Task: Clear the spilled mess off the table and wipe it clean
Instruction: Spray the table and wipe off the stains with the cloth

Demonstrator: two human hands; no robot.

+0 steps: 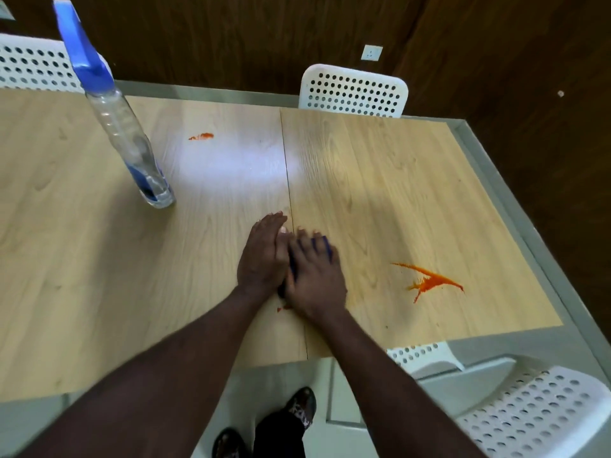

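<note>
Left hand [264, 256] flat beside cloth [325, 246]; right hand [314, 276] flat, pressing cloth. Risk: loaded cloth may smear spill [431, 281] right of cloth.

Around me
A perforated white chair [353, 90] stands opposite me below a wall socket [372, 53] on the dark wooden wall [231, 38]; a second chair [542, 411] stands to my right.
</note>
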